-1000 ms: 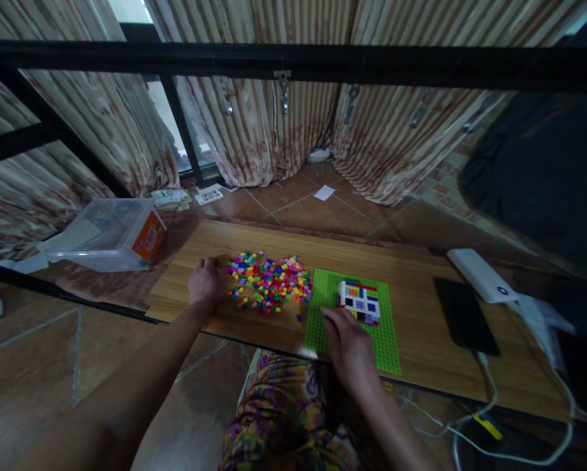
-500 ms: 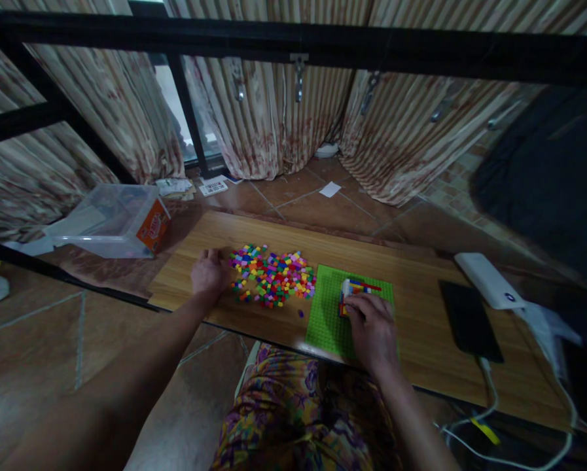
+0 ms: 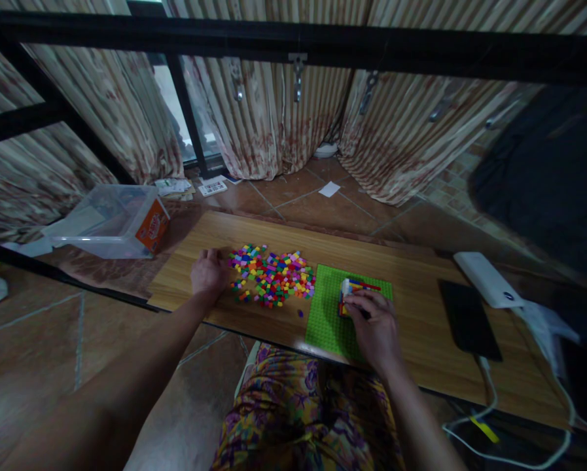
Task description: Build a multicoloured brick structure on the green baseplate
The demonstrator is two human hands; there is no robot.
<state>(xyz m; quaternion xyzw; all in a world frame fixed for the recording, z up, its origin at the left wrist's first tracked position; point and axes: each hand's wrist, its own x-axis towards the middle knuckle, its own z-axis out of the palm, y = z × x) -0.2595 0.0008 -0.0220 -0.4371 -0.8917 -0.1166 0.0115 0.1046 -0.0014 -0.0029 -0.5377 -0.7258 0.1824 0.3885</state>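
On the green baseplate (image 3: 330, 327) stands a small build of toy bricks (image 3: 346, 288), with white, blue, red and yellow parts showing. My right hand (image 3: 376, 327) reaches over it from the near right, thumb and fingers closed on a toy brick at the build. The fingers mostly cover that brick. My left hand (image 3: 209, 273) rests on the wooden table at the left edge of a pile of loose, many-coloured bricks (image 3: 273, 275). Its fingers are curled, and whatever they may hold is hidden. One purple brick (image 3: 300, 313) lies apart, between the pile and the baseplate.
A black phone (image 3: 470, 319) with a white cable and a white power bank (image 3: 487, 280) lie on the right of the wooden table (image 3: 415, 294). A clear plastic bin (image 3: 111, 219) with an orange label stands beyond the left end. Striped curtains hang behind a dark metal bar.
My right hand has shifted very slightly at the brick build, its fingers still closed there. My left hand stays in place beside the pile.
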